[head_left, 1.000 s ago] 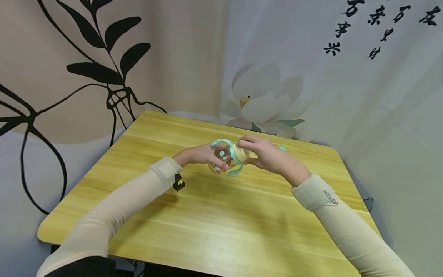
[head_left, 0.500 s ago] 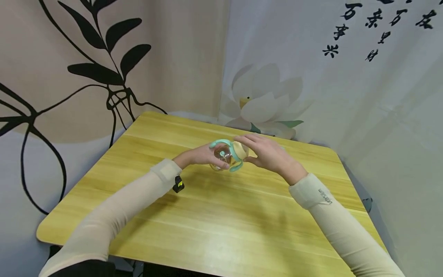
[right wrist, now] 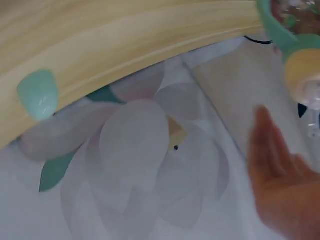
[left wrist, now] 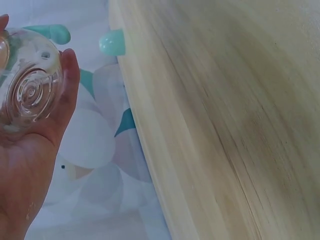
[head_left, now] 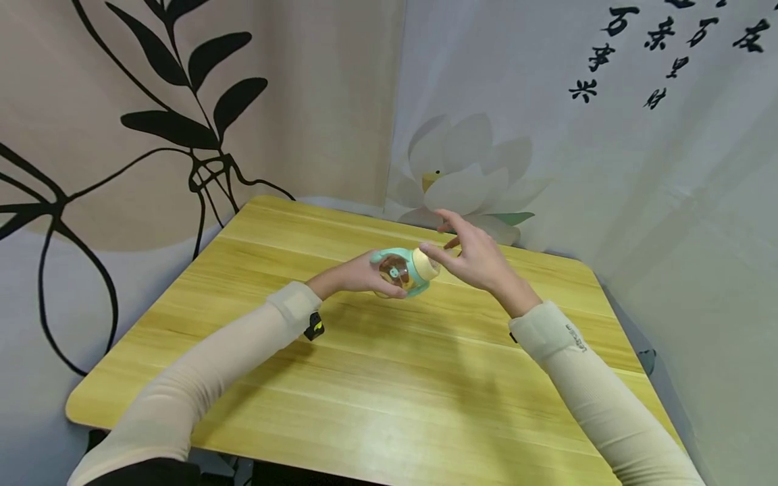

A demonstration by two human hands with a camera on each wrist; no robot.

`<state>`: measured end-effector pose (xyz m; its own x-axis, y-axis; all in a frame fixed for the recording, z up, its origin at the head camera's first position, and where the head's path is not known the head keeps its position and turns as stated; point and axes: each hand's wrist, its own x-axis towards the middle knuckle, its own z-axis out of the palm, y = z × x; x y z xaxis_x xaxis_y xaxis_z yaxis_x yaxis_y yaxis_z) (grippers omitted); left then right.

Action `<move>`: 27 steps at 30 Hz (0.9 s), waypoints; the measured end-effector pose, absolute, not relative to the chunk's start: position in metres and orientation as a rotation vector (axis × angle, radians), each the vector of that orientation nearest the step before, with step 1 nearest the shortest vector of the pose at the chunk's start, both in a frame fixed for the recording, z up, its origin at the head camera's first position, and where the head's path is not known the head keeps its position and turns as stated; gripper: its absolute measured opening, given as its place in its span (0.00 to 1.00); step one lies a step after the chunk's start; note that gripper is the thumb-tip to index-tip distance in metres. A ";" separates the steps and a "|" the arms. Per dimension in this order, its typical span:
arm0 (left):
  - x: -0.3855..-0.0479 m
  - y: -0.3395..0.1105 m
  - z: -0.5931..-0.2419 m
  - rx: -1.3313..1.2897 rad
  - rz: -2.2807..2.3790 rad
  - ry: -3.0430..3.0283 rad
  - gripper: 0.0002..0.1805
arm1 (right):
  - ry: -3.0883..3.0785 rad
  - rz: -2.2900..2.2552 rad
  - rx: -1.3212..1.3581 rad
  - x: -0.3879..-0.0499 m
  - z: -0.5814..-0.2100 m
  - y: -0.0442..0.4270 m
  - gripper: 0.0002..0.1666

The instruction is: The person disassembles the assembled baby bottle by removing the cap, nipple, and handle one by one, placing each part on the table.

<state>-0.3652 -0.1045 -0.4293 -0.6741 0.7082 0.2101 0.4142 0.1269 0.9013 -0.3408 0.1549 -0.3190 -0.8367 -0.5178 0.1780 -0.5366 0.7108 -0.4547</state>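
Observation:
My left hand (head_left: pixel 358 275) grips a transparent round bottle (head_left: pixel 395 270) with mint-green handles and a pale yellow collar (head_left: pixel 425 264), held tilted above the table. Its ringed base (left wrist: pixel 32 92) rests against the palm in the left wrist view. The right hand (head_left: pixel 477 260) is just right of the collar, fingers spread and holding nothing. In the right wrist view the yellow collar (right wrist: pixel 303 75) has a clear spout (right wrist: pixel 313 120) at its end, apart from the blurred hand (right wrist: pixel 282 175).
A mint-green cap-like piece (right wrist: pixel 39 95) stands near the far edge of the wooden table (head_left: pixel 365 378); the left wrist view shows it too (left wrist: pixel 113 43). Behind the table hangs a printed curtain (head_left: pixel 340 101).
The right hand has come off the bottle's collar and lifted up and to the right, its fingers spreading. The left hand keeps its grip, with the bottle slightly turned.

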 end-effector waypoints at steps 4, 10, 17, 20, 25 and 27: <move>-0.363 -0.103 -0.431 1.091 1.567 2.134 0.23 | -3.062 0.917 0.727 -0.339 -0.320 0.149 0.56; -0.362 -0.102 -0.433 1.081 1.565 2.124 0.22 | -3.144 0.943 0.636 -0.337 -0.323 0.144 0.57; -0.363 -0.098 -0.432 1.067 1.539 2.115 0.24 | -3.151 0.917 0.663 -0.338 -0.327 0.144 0.41; -0.362 -0.097 -0.429 1.057 1.526 2.117 0.24 | -3.136 0.945 0.677 -0.338 -0.328 0.143 0.38; -0.362 -0.099 -0.426 1.075 1.518 2.117 0.23 | -3.137 0.980 0.705 -0.337 -0.326 0.143 0.36; -0.363 -0.100 -0.426 1.091 1.514 2.114 0.23 | -3.148 0.992 0.736 -0.337 -0.325 0.143 0.36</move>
